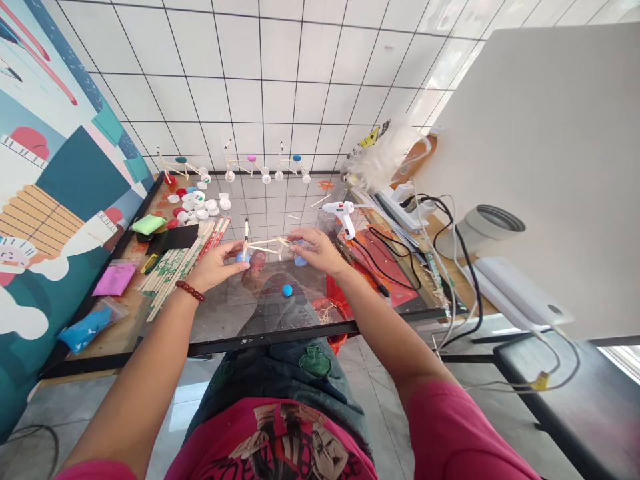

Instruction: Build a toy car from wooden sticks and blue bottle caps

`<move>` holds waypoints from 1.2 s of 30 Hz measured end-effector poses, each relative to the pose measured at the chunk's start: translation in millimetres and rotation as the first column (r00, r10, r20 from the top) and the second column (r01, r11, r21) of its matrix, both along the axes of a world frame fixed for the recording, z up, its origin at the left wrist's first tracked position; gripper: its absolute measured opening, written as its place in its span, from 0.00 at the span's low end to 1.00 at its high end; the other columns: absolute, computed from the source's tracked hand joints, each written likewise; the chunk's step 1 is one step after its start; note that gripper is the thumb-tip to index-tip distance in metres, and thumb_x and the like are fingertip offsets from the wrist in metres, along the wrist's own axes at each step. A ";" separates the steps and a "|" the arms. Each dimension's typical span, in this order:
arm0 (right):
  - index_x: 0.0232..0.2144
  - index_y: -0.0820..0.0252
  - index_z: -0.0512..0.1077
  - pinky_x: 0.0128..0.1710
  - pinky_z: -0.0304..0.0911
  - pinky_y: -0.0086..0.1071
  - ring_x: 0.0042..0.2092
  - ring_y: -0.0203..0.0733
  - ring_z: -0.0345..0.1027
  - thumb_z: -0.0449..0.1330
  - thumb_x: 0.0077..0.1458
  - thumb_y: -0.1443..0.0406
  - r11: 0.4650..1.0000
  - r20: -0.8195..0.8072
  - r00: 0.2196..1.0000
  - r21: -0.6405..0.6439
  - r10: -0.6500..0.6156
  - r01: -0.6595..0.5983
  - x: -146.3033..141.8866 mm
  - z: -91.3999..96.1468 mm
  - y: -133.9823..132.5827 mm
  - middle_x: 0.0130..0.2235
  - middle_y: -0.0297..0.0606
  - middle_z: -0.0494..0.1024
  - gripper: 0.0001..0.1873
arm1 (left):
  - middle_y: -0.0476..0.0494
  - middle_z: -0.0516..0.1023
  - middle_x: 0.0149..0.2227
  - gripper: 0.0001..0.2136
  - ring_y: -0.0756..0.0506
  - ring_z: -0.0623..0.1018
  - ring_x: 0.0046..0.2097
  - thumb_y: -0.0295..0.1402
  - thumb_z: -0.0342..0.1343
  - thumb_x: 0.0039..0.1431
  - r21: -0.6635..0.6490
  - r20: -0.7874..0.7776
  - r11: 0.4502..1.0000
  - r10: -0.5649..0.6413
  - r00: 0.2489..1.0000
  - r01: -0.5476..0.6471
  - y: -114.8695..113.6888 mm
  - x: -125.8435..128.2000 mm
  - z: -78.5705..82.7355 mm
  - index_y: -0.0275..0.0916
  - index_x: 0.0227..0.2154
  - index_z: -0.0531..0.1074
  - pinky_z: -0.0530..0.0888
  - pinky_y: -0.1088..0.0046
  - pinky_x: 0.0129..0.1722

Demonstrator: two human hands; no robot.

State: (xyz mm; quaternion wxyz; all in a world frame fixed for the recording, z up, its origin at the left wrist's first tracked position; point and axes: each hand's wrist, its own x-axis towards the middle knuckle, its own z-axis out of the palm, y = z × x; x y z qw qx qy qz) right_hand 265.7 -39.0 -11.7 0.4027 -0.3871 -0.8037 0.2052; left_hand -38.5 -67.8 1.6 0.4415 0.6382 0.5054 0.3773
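My left hand pinches the left end of a small frame of thin wooden sticks, next to a blue bottle cap fixed to it. My right hand pinches the frame's right end, fingers closed on the sticks. The frame hovers just above the glass tabletop. A loose blue cap lies on the glass below my hands. Another blue cap sits under my right hand.
Three finished stick models stand along the tiled wall. White and red caps cluster at back left beside a bundle of chopsticks. A white glue gun with cables lies to the right. A white board leans at right.
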 end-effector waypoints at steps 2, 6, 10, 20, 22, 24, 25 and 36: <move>0.49 0.52 0.80 0.58 0.64 0.48 0.54 0.52 0.77 0.62 0.61 0.49 1.000 -0.005 1.000 0.020 0.023 -0.023 0.2 -2.3 2.0 0.51 0.42 0.84 0.20 | 0.33 0.80 0.58 0.40 0.30 0.77 0.60 0.54 0.76 0.33 0.001 -0.004 1.000 0.000 1.000 0.000 -0.5 -0.1 0.4 0.40 0.51 0.79 0.68 0.47 0.66; 0.48 0.50 0.81 0.60 0.62 0.48 0.55 0.51 0.77 0.62 0.62 0.48 0.999 0.000 1.000 0.030 0.021 -0.021 -1.6 -5.6 5.3 0.50 0.42 0.85 0.19 | 0.33 0.79 0.59 0.39 0.30 0.77 0.61 0.53 0.75 0.36 0.007 -0.028 1.000 -0.013 1.000 0.013 -0.2 -1.1 -1.2 0.40 0.53 0.78 0.67 0.47 0.66; 0.46 0.49 0.82 0.59 0.62 0.45 0.52 0.48 0.78 0.61 0.64 0.50 1.000 -0.007 1.000 -0.005 0.029 -0.029 -4.6 -4.2 4.2 0.49 0.39 0.85 0.16 | 0.33 0.78 0.60 0.40 0.31 0.76 0.62 0.53 0.74 0.40 0.008 -0.032 0.999 -0.032 0.999 0.032 1.1 -2.8 -5.2 0.40 0.56 0.77 0.66 0.47 0.67; 0.44 0.47 0.81 0.69 0.46 0.53 0.54 0.47 0.77 0.65 0.60 0.56 0.981 -0.040 0.997 -0.185 -0.062 0.054 -9.4 -1.4 -2.3 0.51 0.35 0.85 0.11 | 0.33 0.77 0.61 0.41 0.32 0.75 0.62 0.54 0.73 0.40 0.006 -0.030 0.999 -0.034 0.999 0.034 1.3 -2.2 -7.2 0.40 0.58 0.76 0.65 0.48 0.68; 0.43 0.46 0.82 0.69 0.45 0.54 0.54 0.48 0.78 0.65 0.60 0.55 0.980 -0.050 0.997 -0.193 -0.063 0.052 -9.8 -0.7 -2.8 0.50 0.35 0.85 0.10 | 0.33 0.78 0.60 0.40 0.32 0.76 0.62 0.53 0.74 0.39 -0.001 -0.014 1.000 -0.030 0.999 0.030 0.7 -1.1 -5.8 0.40 0.57 0.76 0.65 0.48 0.68; 0.42 0.46 0.82 0.70 0.44 0.55 0.54 0.49 0.78 0.65 0.59 0.55 0.979 -0.061 0.996 -0.199 -0.062 0.049 -10.1 -0.2 -3.2 0.50 0.35 0.85 0.10 | 0.33 0.78 0.60 0.40 0.32 0.76 0.62 0.52 0.75 0.38 -0.004 -0.002 1.000 -0.026 1.000 0.026 0.2 -0.1 -4.8 0.40 0.55 0.77 0.66 0.48 0.67; 0.42 0.46 0.82 0.70 0.43 0.55 0.54 0.49 0.78 0.65 0.59 0.55 0.978 -0.066 0.996 -0.201 -0.063 0.049 -10.2 -0.1 -3.4 0.50 0.35 0.85 0.10 | 0.33 0.78 0.60 0.39 0.32 0.76 0.62 0.52 0.75 0.38 -0.004 0.002 1.000 -0.024 1.000 0.024 0.0 0.3 -4.6 0.40 0.55 0.77 0.66 0.49 0.67; 0.41 0.46 0.82 0.69 0.42 0.56 0.54 0.50 0.77 0.64 0.59 0.56 0.976 -0.078 0.994 -0.209 -0.075 0.057 -10.8 -0.7 -2.5 0.50 0.35 0.85 0.09 | 0.32 0.79 0.58 0.39 0.32 0.77 0.61 0.52 0.74 0.38 -0.006 0.002 1.000 -0.014 1.000 0.014 -0.5 1.1 -4.4 0.39 0.54 0.77 0.67 0.49 0.67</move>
